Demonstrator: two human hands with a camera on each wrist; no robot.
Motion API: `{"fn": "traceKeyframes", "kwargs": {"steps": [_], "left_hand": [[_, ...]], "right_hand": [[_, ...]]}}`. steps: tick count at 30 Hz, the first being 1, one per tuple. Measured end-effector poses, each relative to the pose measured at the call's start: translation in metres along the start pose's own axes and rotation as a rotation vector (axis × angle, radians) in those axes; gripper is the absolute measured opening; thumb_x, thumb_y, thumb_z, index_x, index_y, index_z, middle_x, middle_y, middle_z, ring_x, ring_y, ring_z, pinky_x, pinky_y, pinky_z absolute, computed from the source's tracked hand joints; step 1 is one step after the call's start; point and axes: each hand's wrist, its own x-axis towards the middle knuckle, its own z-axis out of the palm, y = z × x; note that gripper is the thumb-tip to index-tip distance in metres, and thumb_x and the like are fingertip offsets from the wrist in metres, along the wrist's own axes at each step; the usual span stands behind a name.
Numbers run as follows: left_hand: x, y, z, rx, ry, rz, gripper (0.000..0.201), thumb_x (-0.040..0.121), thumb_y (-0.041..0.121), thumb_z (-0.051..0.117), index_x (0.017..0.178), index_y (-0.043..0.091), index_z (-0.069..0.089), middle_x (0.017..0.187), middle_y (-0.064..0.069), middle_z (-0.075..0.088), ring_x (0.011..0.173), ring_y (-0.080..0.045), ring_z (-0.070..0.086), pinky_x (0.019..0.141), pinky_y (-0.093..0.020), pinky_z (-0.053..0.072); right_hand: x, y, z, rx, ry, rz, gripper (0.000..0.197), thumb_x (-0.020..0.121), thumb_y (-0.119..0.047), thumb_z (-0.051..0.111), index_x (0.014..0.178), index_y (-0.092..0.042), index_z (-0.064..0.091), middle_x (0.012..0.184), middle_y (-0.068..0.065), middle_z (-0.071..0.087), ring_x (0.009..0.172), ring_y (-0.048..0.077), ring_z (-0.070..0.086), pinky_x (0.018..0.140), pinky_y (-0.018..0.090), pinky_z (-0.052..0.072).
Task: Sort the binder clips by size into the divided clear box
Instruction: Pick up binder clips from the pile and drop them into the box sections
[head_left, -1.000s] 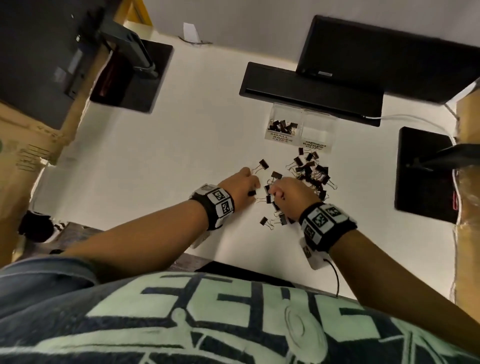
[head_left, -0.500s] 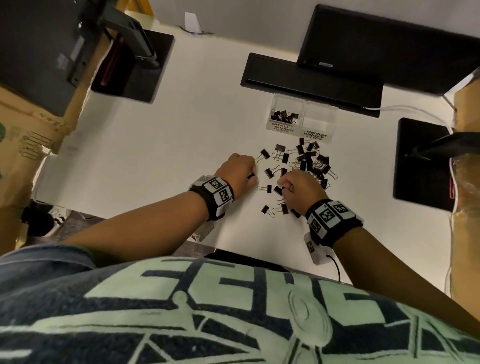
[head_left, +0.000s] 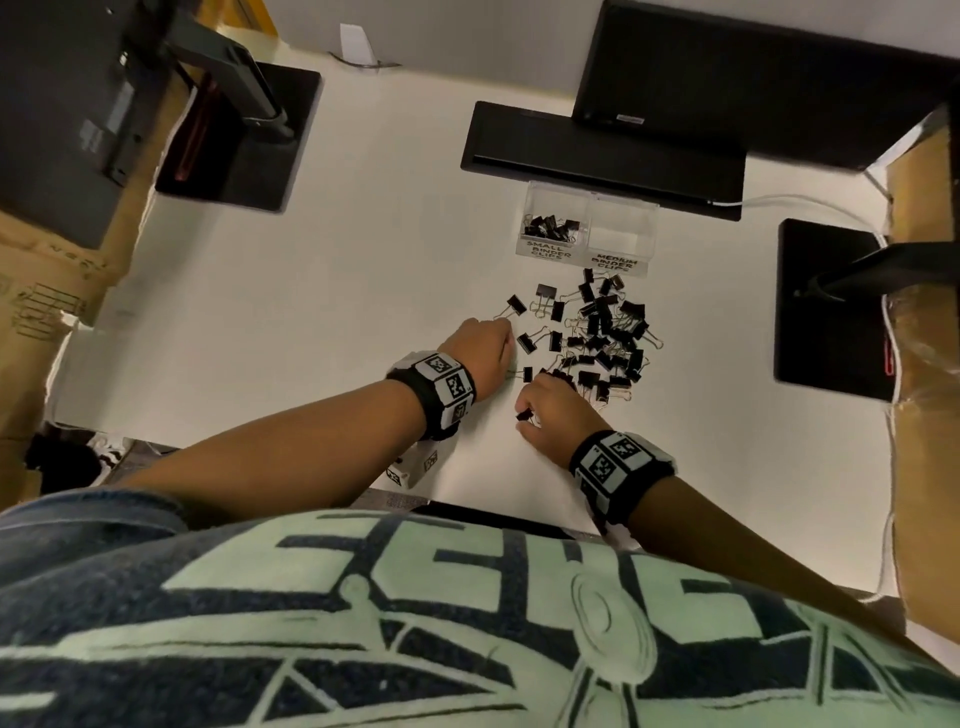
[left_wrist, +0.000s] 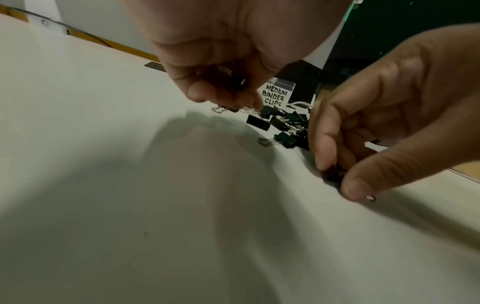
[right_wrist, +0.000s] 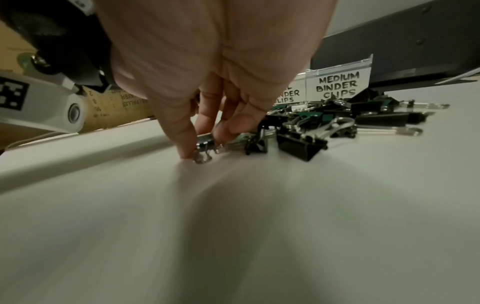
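A heap of black binder clips (head_left: 602, 338) lies on the white table, in front of the divided clear box (head_left: 644, 228). The box's left compartment, labelled small, holds several small clips (head_left: 550, 228). Its medium compartment (head_left: 621, 239) looks empty. My left hand (head_left: 501, 338) hovers at the heap's left edge, fingers curled round a small black clip (left_wrist: 237, 80). My right hand (head_left: 524, 418) is at the near side of the heap. Its thumb and fingers pinch a small clip (right_wrist: 205, 144) against the table, as the left wrist view also shows for this right hand (left_wrist: 335, 181).
A black keyboard (head_left: 597, 150) and a monitor (head_left: 753, 78) stand just behind the box. Black stand bases sit at the far left (head_left: 239, 140) and at the right (head_left: 831, 306), with a white cable (head_left: 810, 200) near the right one. Cardboard boxes flank both sides.
My right hand has drawn back toward the near side of the heap and now pinches a small clip there. Fewer loose clips show beside it. The left hand stays curled by the heap.
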Motion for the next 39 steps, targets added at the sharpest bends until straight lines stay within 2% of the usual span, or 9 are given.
{"fn": "traceKeyframes", "kwargs": {"steps": [4,7,13,16,18,22,28,34,39], "left_hand": [[0.003,0.0,0.006,0.085,-0.041,0.104,0.016,0.089,0.021,0.044,0.091,0.012,0.056,0.088,-0.008,0.063,0.087,-0.026,0.053,0.078,-0.042,0.051],[0.003,0.0,0.011,0.173,-0.12,0.167,0.026,0.085,0.026,0.058,0.109,0.017,0.055,0.106,-0.007,0.059,0.105,-0.024,0.048,0.082,-0.033,0.045],[0.006,0.001,0.02,0.165,-0.137,0.19,0.03,0.087,0.031,0.061,0.111,0.017,0.05,0.114,-0.007,0.054,0.105,-0.025,0.051,0.082,-0.036,0.048],[0.009,0.001,0.02,0.159,-0.136,0.199,0.028,0.088,0.029,0.059,0.109,0.014,0.05,0.113,-0.008,0.054,0.101,-0.025,0.052,0.078,-0.034,0.045],[0.01,0.001,0.02,0.117,-0.138,0.176,0.026,0.088,0.028,0.058,0.106,0.012,0.05,0.11,-0.008,0.053,0.096,-0.025,0.054,0.078,-0.035,0.045],[0.014,0.0,0.014,-0.093,-0.05,0.035,0.019,0.085,0.027,0.06,0.085,0.014,0.047,0.087,-0.004,0.051,0.076,-0.021,0.049,0.067,-0.031,0.041],[0.03,0.0,-0.014,-0.305,0.12,-0.164,0.016,0.087,0.029,0.06,0.086,0.016,0.05,0.076,0.005,0.053,0.073,-0.015,0.049,0.056,-0.015,0.033],[0.063,0.018,-0.051,-0.391,0.196,-0.116,0.015,0.088,0.028,0.061,0.088,0.016,0.051,0.082,0.006,0.057,0.068,-0.006,0.052,0.052,-0.014,0.039],[0.101,0.041,-0.074,-0.222,0.23,-0.028,0.014,0.086,0.028,0.063,0.088,0.017,0.053,0.087,0.002,0.058,0.078,-0.013,0.053,0.062,-0.02,0.039]], "right_hand": [[-0.006,0.007,-0.006,0.116,0.093,0.042,0.015,0.081,-0.013,0.064,0.096,-0.009,0.061,0.09,-0.004,0.047,0.082,0.012,0.044,0.072,0.021,0.034],[-0.011,0.017,-0.021,0.357,0.233,0.227,0.012,0.078,-0.011,0.066,0.089,-0.014,0.063,0.082,-0.005,0.055,0.07,0.009,0.05,0.069,0.024,0.045],[-0.014,0.047,-0.053,0.997,0.362,0.526,0.019,0.088,-0.002,0.049,0.094,-0.009,0.066,0.086,0.01,0.066,0.069,0.022,0.061,0.069,0.033,0.055],[-0.006,0.048,-0.067,1.217,0.36,0.556,0.023,0.089,0.005,0.042,0.092,-0.002,0.064,0.083,0.017,0.061,0.067,0.023,0.061,0.059,0.025,0.056],[0.002,0.044,-0.08,1.257,0.365,0.522,0.023,0.089,0.007,0.043,0.095,-0.001,0.064,0.089,0.017,0.061,0.072,0.022,0.063,0.067,0.026,0.058],[0.031,0.028,-0.113,1.13,0.441,0.436,0.025,0.083,0.005,0.059,0.098,-0.013,0.068,0.101,0.008,0.069,0.093,0.021,0.068,0.09,0.03,0.053],[0.099,0.008,-0.148,0.686,0.578,0.281,0.028,0.085,-0.004,0.061,0.11,-0.016,0.068,0.109,0.0,0.067,0.098,0.013,0.064,0.085,0.021,0.052],[0.119,0.014,-0.145,0.535,0.539,0.256,0.033,0.091,-0.003,0.05,0.119,-0.013,0.065,0.115,0.0,0.066,0.103,0.009,0.061,0.086,0.015,0.046],[0.083,0.028,-0.135,0.657,0.589,0.281,0.023,0.089,-0.006,0.054,0.103,-0.016,0.069,0.097,0.0,0.07,0.086,0.008,0.065,0.082,0.02,0.052]]}}
